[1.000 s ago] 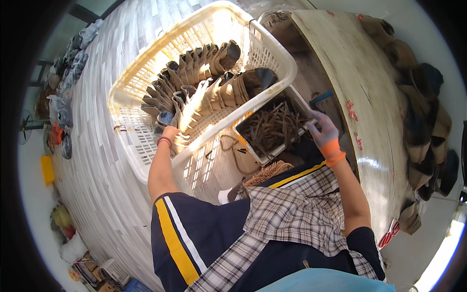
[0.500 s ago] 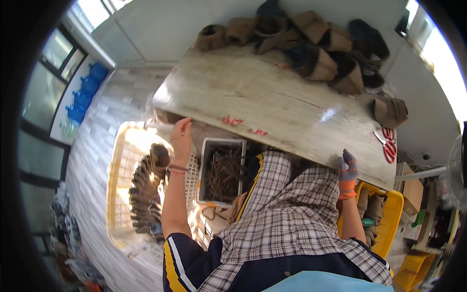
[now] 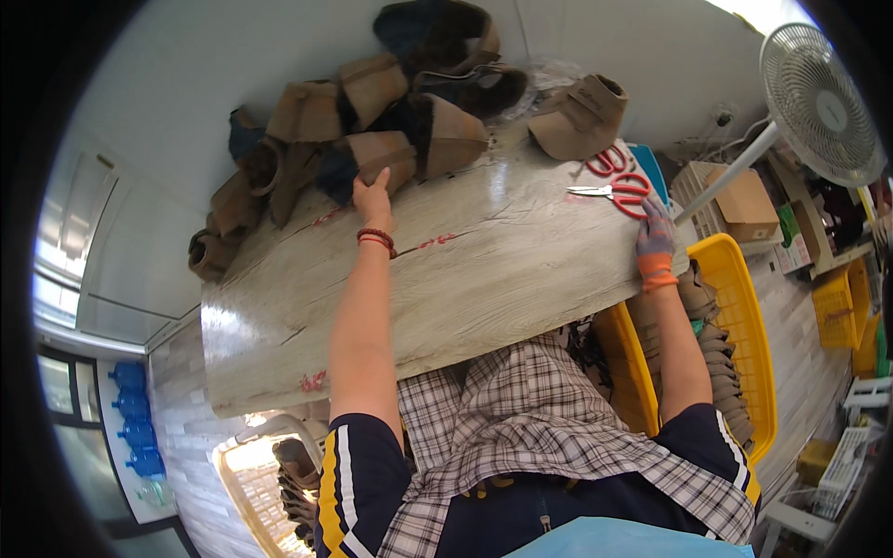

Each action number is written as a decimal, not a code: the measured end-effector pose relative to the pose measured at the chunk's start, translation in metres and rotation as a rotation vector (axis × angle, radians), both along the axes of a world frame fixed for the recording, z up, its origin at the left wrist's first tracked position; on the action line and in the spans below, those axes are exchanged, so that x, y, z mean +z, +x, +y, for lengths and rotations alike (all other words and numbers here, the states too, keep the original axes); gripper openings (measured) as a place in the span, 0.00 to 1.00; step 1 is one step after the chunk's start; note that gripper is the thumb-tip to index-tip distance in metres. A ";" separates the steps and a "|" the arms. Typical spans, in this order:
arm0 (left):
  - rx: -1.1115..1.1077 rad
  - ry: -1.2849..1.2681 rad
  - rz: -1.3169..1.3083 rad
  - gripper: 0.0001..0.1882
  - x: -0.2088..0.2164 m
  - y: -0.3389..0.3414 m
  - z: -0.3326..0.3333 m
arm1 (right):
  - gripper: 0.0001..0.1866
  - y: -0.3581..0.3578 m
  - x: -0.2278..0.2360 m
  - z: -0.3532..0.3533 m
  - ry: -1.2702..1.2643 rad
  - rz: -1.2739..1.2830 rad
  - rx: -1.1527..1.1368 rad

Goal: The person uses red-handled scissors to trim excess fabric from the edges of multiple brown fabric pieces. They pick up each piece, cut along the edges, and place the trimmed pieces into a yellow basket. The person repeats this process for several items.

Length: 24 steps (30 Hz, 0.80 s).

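Note:
My bare left hand (image 3: pixel 374 203), with red bands on its wrist, reaches across the table to the pile of caps. Its fingers close on the lower edge of a brown cap (image 3: pixel 383 153) with a dark blue part beside it. My right hand (image 3: pixel 656 244), in a grey and orange glove, lies at the table's right edge with its fingers stretched out. Those fingertips are beside the red handles of a pair of scissors (image 3: pixel 630 193), whose blades point left. A second red-handled pair (image 3: pixel 606 160) lies just behind, its blades hidden.
More brown and dark caps (image 3: pixel 307 112) crowd the back of the wooden table (image 3: pixel 465 242). One brown cap (image 3: pixel 581 119) sits apart, behind the scissors. Yellow baskets (image 3: pixel 758 372) of stacked brown pieces stand at right, near a fan (image 3: pixel 823 107). A pale basket (image 3: pixel 233 456) is at lower left.
The view has turned toward the table's right side. My left hand has gone from the table's front edge to the caps. My right hand has moved forward beside the scissors.

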<state>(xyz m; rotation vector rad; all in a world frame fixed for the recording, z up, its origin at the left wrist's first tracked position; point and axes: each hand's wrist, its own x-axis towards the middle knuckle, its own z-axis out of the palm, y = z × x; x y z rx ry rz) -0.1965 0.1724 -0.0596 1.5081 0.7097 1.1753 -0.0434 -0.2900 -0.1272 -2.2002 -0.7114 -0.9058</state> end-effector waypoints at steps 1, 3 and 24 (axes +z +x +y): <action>-0.001 0.007 0.083 0.21 0.003 0.001 -0.002 | 0.20 0.016 0.004 -0.003 -0.049 0.005 -0.017; -0.087 0.109 0.171 0.19 -0.001 -0.008 0.014 | 0.22 0.043 0.009 -0.004 -0.186 0.045 -0.062; 0.025 0.848 0.498 0.28 0.040 -0.240 -0.089 | 0.25 -0.018 0.049 0.013 -0.640 0.365 0.133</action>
